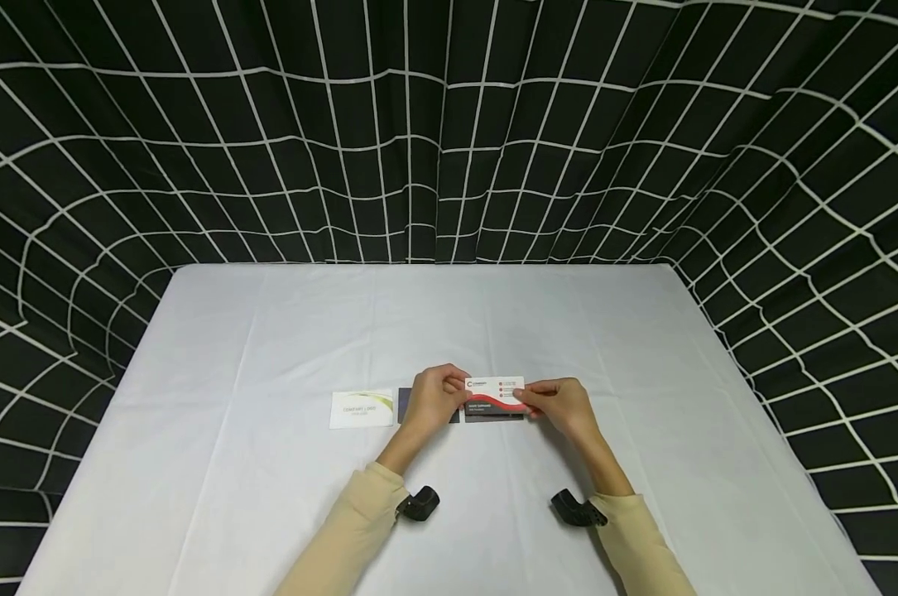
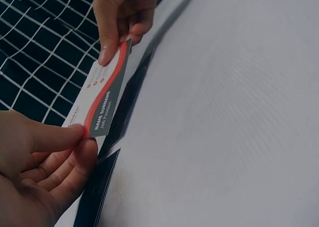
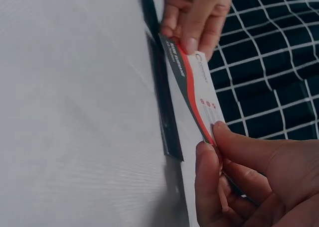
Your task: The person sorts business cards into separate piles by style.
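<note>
Between both hands is a business card [image 1: 496,395], white above and dark grey below with a red wave across it. My left hand [image 1: 435,399] pinches its left end between thumb and fingers. At the opposite end, my right hand [image 1: 565,406] pinches the card the same way. The card is held above the table, tilted, and its print reads "NAME SURNAME" in the left wrist view. Below it lies a dark card [image 1: 493,418], mostly covered in the head view. Another dark card [image 1: 454,417] lies under my left hand, partly hidden by it.
A white card [image 1: 362,410] with a green curve lies at the left end of the row. The cards lie on a white-clothed table [image 1: 270,497]. Black cloth with a white grid [image 1: 434,124] surrounds the table's back and sides.
</note>
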The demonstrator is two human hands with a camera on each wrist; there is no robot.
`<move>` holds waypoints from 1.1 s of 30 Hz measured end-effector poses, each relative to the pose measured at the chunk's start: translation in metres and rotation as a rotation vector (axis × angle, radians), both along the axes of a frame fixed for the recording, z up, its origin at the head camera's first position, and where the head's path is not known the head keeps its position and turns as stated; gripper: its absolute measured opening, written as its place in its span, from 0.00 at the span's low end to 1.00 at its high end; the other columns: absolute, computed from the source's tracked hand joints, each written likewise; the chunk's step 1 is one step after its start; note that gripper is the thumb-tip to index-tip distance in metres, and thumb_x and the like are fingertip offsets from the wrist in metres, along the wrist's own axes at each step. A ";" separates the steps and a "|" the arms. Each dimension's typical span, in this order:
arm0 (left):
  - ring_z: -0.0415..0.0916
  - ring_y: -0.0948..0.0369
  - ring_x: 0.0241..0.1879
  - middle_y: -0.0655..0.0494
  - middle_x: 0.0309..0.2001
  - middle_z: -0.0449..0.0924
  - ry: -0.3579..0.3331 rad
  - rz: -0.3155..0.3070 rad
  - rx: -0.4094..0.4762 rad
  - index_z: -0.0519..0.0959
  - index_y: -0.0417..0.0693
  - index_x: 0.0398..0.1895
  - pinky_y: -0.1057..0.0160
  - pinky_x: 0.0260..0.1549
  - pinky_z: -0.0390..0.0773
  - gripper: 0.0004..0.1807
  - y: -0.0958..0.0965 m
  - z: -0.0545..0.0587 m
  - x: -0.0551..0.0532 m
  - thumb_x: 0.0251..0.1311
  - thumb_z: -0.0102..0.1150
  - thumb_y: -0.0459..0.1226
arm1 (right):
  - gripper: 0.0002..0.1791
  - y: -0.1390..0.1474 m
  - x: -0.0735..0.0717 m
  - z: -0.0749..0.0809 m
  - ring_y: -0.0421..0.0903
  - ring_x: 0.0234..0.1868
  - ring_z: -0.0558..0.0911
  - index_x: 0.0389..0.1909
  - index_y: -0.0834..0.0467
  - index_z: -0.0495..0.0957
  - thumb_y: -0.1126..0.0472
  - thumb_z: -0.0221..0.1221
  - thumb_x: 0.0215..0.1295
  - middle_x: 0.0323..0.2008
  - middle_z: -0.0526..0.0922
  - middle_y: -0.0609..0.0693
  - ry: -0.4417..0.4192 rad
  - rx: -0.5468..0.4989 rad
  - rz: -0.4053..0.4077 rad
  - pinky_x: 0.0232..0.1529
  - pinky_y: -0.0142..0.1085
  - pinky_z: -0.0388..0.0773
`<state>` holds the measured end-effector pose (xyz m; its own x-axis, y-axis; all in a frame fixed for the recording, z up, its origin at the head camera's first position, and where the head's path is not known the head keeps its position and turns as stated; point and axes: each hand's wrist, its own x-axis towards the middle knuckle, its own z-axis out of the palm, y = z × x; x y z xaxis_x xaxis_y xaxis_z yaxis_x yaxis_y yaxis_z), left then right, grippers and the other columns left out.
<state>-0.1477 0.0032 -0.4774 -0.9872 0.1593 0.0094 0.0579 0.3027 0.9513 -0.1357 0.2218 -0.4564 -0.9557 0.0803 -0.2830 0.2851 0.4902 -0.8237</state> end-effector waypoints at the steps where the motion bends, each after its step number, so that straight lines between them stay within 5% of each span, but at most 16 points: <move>1: 0.78 0.66 0.23 0.52 0.26 0.80 0.013 0.000 -0.023 0.83 0.34 0.35 0.70 0.24 0.77 0.06 0.000 0.000 0.001 0.52 0.67 0.24 | 0.18 0.000 0.001 0.000 0.41 0.20 0.83 0.42 0.70 0.84 0.58 0.69 0.59 0.24 0.86 0.54 0.001 0.001 0.003 0.22 0.28 0.73; 9: 0.72 0.69 0.21 0.56 0.21 0.79 0.081 0.023 -0.159 0.83 0.39 0.28 0.70 0.23 0.73 0.04 0.004 0.000 0.006 0.51 0.70 0.27 | 0.16 0.002 0.006 -0.005 0.39 0.20 0.81 0.38 0.69 0.85 0.58 0.70 0.57 0.21 0.85 0.52 0.015 0.063 0.028 0.19 0.26 0.69; 17: 0.74 0.67 0.19 0.59 0.20 0.81 0.178 0.077 -0.407 0.84 0.44 0.26 0.67 0.20 0.71 0.05 0.008 -0.001 0.009 0.50 0.73 0.33 | 0.12 -0.004 0.005 -0.016 0.37 0.18 0.74 0.32 0.65 0.87 0.58 0.70 0.56 0.17 0.81 0.47 0.054 0.190 0.034 0.19 0.28 0.65; 23: 0.78 0.61 0.21 0.57 0.21 0.82 0.152 0.072 -0.577 0.85 0.45 0.24 0.63 0.20 0.72 0.06 0.003 -0.004 0.005 0.46 0.76 0.34 | 0.12 -0.019 0.003 -0.019 0.38 0.18 0.75 0.30 0.65 0.87 0.58 0.69 0.58 0.19 0.83 0.49 -0.008 0.225 0.081 0.19 0.30 0.66; 33: 0.79 0.59 0.23 0.57 0.21 0.83 0.192 0.015 -0.575 0.85 0.45 0.23 0.63 0.20 0.71 0.07 0.009 0.007 -0.005 0.45 0.76 0.35 | 0.13 -0.009 -0.003 -0.003 0.40 0.20 0.77 0.33 0.69 0.85 0.60 0.66 0.61 0.22 0.84 0.51 -0.032 0.234 0.143 0.22 0.30 0.67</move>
<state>-0.1528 0.0121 -0.4704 -0.9787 0.1773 0.1039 0.2036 0.7675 0.6079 -0.1383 0.2133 -0.4597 -0.9530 0.0122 -0.3028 0.2234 0.7034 -0.6748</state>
